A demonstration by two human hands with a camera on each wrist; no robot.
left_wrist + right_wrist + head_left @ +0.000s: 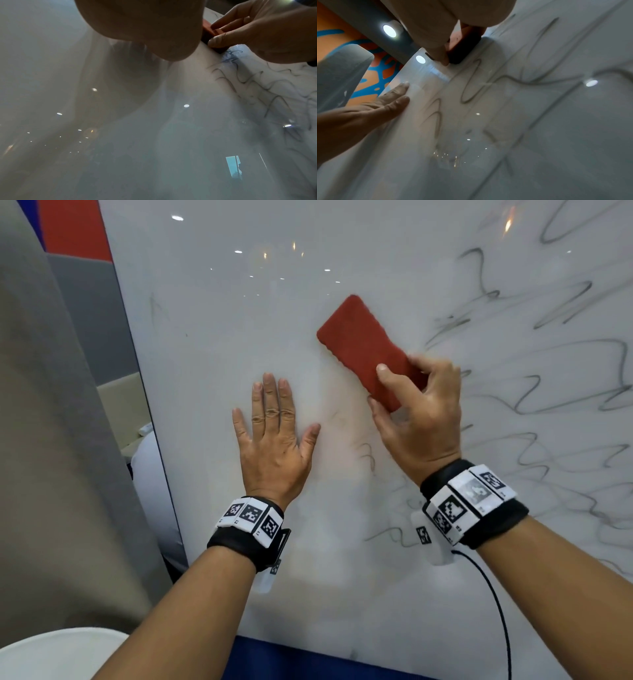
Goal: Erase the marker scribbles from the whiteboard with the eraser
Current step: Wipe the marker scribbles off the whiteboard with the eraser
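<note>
Glossy whiteboard (222, 285) filling most of the head view, dotted with reflected ceiling lights; left part wiped nearly clean, with faint smears. Dark scribbles (534, 392) looping over the right half, a few more strokes low between the two wrists. Grey panel (51, 405) beyond the board's left edge, red and blue patches at the top corner, blue strip under the bottom edge; in the right wrist view an orange and blue patterned wall (373, 75) and a round lamp (389, 30). Left hand (274, 440) flat on the board, fingers (270, 395) straight and close together, thumb spread out to the side, palm down, forearm running up from the lower left. Red eraser (363, 347) lying on the board at a slant, far end up and to the left, just above and right of the left hand, at the edge of the scribbled area. Right hand (418, 416) gripping the eraser's near end, thumb across its top, fingers curled round its far side, wrist bent, forearm coming in from the lower right. Marker bands (469, 501) on both wrists, black cable (496, 604) trailing from the right one.
</note>
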